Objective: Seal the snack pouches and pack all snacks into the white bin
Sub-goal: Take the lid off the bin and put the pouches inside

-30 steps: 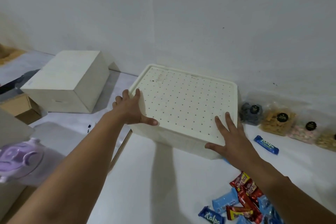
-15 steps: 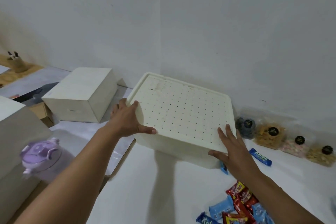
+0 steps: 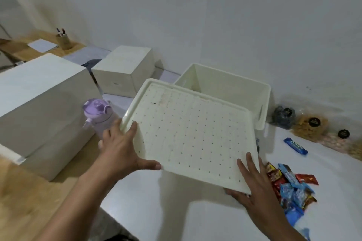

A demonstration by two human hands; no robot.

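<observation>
- White tabletop (image 3: 195, 219) fills the near and right part of my view, meeting a wooden surface (image 3: 29, 201) on the left; a plain pale wall closes the far side.
- On the left I see a big pale box (image 3: 39, 103), and a smaller pale box (image 3: 125, 72) farther back by the wall.
- The white bin (image 3: 231, 86) sits uncovered at the far side, close to the wall, its interior showing.
- I hold the perforated lid (image 3: 192, 139) above the table, nearer than the bin and overlapping its near rim in view.
- My left hand (image 3: 121, 152) grips the lid's left edge, fingers on top, thumb along the near edge; my right hand (image 3: 252, 182) grips the near right corner, fingers flat on top, thumb beneath.
- Snack pouches (image 3: 309, 125) line the wall right of the bin; one blue bar (image 3: 295, 146) lies apart from a heap of wrapped snacks (image 3: 290, 188) at the right, beside my right wrist.
- A purple bottle (image 3: 98, 115) stands just left of the lid.
</observation>
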